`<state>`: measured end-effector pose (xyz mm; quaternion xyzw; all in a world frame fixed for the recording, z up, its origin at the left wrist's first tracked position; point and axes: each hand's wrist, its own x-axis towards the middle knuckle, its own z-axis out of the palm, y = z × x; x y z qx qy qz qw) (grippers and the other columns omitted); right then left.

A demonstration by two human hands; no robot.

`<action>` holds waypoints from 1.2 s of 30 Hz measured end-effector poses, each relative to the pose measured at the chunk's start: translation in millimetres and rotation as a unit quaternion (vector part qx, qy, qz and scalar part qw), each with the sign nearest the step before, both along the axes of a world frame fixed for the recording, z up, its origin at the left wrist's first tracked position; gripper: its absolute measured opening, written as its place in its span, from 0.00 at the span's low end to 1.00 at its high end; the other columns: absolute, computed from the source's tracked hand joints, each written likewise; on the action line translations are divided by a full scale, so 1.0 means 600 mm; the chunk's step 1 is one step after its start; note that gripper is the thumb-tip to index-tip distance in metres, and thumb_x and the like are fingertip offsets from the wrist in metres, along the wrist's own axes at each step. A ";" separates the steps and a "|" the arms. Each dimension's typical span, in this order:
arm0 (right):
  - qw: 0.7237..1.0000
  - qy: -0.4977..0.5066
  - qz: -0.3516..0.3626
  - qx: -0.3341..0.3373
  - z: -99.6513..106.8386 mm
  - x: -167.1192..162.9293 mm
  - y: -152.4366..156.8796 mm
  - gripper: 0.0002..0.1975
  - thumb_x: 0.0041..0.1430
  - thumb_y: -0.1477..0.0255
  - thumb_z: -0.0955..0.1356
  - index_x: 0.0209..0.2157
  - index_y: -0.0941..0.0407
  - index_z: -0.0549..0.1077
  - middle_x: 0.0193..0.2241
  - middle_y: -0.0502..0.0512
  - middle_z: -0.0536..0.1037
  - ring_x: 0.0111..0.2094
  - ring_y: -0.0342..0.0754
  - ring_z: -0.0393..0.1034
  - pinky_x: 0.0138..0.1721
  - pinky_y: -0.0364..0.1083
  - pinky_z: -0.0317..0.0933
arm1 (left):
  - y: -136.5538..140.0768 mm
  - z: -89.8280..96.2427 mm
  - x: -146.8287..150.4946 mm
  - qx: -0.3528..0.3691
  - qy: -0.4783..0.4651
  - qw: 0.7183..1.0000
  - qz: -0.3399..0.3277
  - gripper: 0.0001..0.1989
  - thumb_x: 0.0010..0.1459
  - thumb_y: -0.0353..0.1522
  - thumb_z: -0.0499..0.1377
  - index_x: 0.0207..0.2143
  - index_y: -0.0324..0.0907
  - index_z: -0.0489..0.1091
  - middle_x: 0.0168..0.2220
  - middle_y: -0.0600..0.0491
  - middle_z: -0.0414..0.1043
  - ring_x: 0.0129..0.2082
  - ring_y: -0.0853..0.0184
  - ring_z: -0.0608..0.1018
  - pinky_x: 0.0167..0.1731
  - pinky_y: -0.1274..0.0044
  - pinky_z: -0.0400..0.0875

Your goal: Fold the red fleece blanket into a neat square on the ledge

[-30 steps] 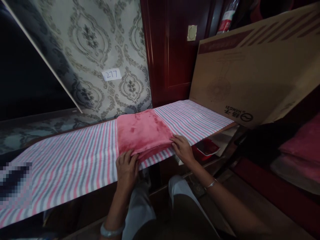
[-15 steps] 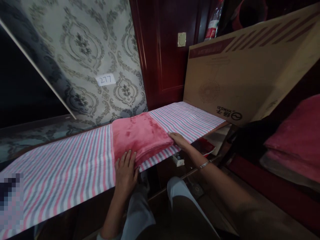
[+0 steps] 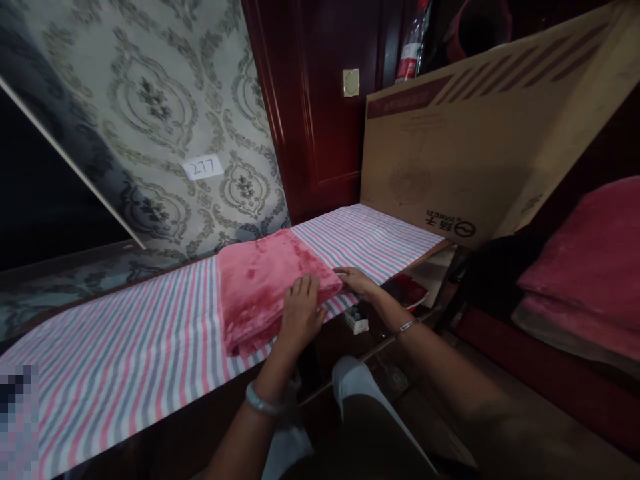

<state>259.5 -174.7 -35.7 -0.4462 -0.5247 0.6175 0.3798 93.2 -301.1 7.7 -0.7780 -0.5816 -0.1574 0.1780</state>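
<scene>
A folded pink plush blanket (image 3: 260, 283) lies on a striped cloth (image 3: 165, 327) in pink, grey and white that covers a long narrow table. My left hand (image 3: 301, 308) rests on the blanket's front edge near its right end, fingers laid over the top and thumb lower at the edge. It is open. At the blanket's right front corner, my right hand (image 3: 356, 283) has its fingers closed about the layered edge; its thumb is partly hidden. The layers show along the front, and the near left corner looks rumpled.
A large cardboard box (image 3: 430, 147) stands upright at the table's right end. More pink plush fabric (image 3: 585, 267) is piled at far right. Behind are a dark red door (image 3: 320, 133) and a patterned wall with a paper label (image 3: 203, 167). A dark screen (image 3: 45, 180) is at left.
My left hand has slid right along the blanket's front edge, from its near left corner towards my right hand. My right hand stays at the right corner. The view has shifted slightly.
</scene>
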 end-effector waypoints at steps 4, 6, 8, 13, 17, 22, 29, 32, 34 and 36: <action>1.000 -0.002 0.007 0.003 0.001 0.001 0.002 0.26 0.51 0.79 0.68 0.54 0.62 0.71 0.20 0.45 0.75 0.19 0.39 0.66 0.23 0.38 0.63 | 0.056 0.006 0.044 -0.036 0.006 0.999 0.014 0.21 0.59 0.37 0.61 0.52 0.37 0.69 0.52 0.39 0.71 0.50 0.50 0.72 0.44 0.63 0.68; 1.000 0.000 0.009 0.006 0.001 0.001 0.003 0.27 0.49 0.80 0.68 0.53 0.62 0.72 0.18 0.43 0.73 0.18 0.38 0.64 0.22 0.38 0.61 | 0.072 0.007 0.043 -0.048 -0.010 0.999 0.017 0.12 0.62 0.33 0.56 0.45 0.37 0.72 0.45 0.40 0.73 0.47 0.52 0.73 0.42 0.65 0.68; 1.000 0.006 0.007 0.010 0.001 0.001 0.002 0.26 0.46 0.80 0.69 0.51 0.61 0.73 0.18 0.42 0.72 0.17 0.38 0.62 0.21 0.38 0.59 | 0.082 0.007 0.036 -0.035 -0.049 0.998 0.025 0.10 0.63 0.29 0.52 0.41 0.38 0.72 0.41 0.40 0.74 0.45 0.53 0.74 0.42 0.66 0.67; 0.999 0.049 -0.003 0.009 -0.004 0.002 -0.007 0.26 0.45 0.79 0.69 0.50 0.59 0.73 0.17 0.40 0.69 0.17 0.38 0.61 0.21 0.38 0.57 | 0.085 0.004 0.041 0.033 -0.119 0.990 0.071 0.12 0.63 0.28 0.49 0.41 0.38 0.72 0.41 0.41 0.74 0.44 0.54 0.74 0.43 0.66 0.67; 0.996 0.087 -0.012 -0.001 -0.009 -0.001 -0.012 0.23 0.44 0.78 0.69 0.46 0.59 0.73 0.21 0.44 0.74 0.20 0.39 0.65 0.25 0.39 0.60 | 0.077 -0.013 0.062 -0.012 -0.091 0.992 0.081 0.14 0.64 0.30 0.48 0.42 0.38 0.73 0.42 0.39 0.75 0.45 0.51 0.74 0.43 0.63 0.67; 0.995 0.085 0.033 -0.028 0.004 0.002 -0.013 0.11 0.53 0.67 0.68 0.37 0.57 0.75 0.26 0.50 0.78 0.27 0.43 0.72 0.32 0.41 0.67 | 0.055 -0.033 0.048 0.005 -0.127 0.992 -0.004 0.18 0.62 0.29 0.52 0.53 0.38 0.69 0.50 0.40 0.74 0.51 0.54 0.74 0.51 0.61 0.68; 0.994 0.060 0.067 -0.059 0.036 -0.011 -0.020 0.21 0.58 0.52 0.68 0.41 0.55 0.75 0.34 0.56 0.80 0.31 0.49 0.76 0.32 0.48 0.72 | 0.030 0.017 -0.078 0.025 -0.192 0.979 -0.063 0.20 0.63 0.36 0.52 0.55 0.41 0.69 0.53 0.43 0.74 0.54 0.56 0.74 0.56 0.61 0.68; 0.995 0.062 0.053 -0.051 0.047 -0.031 -0.024 0.23 0.51 0.62 0.74 0.48 0.54 0.72 0.38 0.55 0.80 0.30 0.49 0.75 0.27 0.48 0.72 | 0.044 0.046 -0.165 0.015 -0.211 0.977 0.019 0.21 0.60 0.37 0.54 0.53 0.40 0.70 0.55 0.42 0.73 0.57 0.54 0.73 0.59 0.60 0.65; 0.997 0.067 0.034 -0.036 0.054 -0.043 -0.027 0.25 0.48 0.68 0.75 0.49 0.54 0.71 0.36 0.53 0.80 0.27 0.48 0.74 0.24 0.46 0.71 | 0.055 0.055 -0.223 0.005 -0.243 0.965 0.096 0.23 0.56 0.38 0.58 0.52 0.39 0.71 0.57 0.41 0.71 0.60 0.51 0.69 0.62 0.58 0.62; 0.997 0.074 0.021 -0.028 0.063 -0.051 -0.031 0.22 0.48 0.71 0.74 0.46 0.55 0.71 0.32 0.52 0.80 0.25 0.47 0.73 0.23 0.45 0.70 | 0.061 0.054 -0.269 -0.002 -0.321 0.929 0.181 0.29 0.51 0.39 0.62 0.54 0.37 0.69 0.59 0.38 0.68 0.64 0.47 0.65 0.62 0.58 0.60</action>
